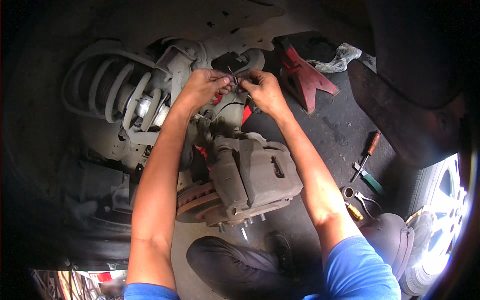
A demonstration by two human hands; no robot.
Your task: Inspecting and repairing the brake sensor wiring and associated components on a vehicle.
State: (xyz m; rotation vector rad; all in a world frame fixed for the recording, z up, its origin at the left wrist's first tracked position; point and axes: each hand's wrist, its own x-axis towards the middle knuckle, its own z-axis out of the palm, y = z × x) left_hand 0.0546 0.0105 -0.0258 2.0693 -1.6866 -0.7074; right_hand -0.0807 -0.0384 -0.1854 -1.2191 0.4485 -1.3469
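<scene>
Both my hands meet above the brake assembly, fingers pinched close together. My left hand (207, 86) and my right hand (263, 89) grip a thin dark wire (235, 80) between their fingertips; a reddish strand sticks up beside it. A slim dark cable (227, 105) curves below the hands toward the suspension parts. Nearer to me, between my forearms, sits a dusty brake caliper (255, 172) over a rusty brake disc (197, 200) with wheel studs. On the left, a coil spring (117, 92) surrounds the shock absorber. The fingers hide the wire's exact ends.
A red jack stand (306, 80) stands at the far right beside crumpled clear plastic (337, 59). On the dark floor lie an orange-handled screwdriver (372, 145), a green-handled tool (371, 181) and a ring-ended tool (348, 192). A wheel (435, 210) rests at the right edge.
</scene>
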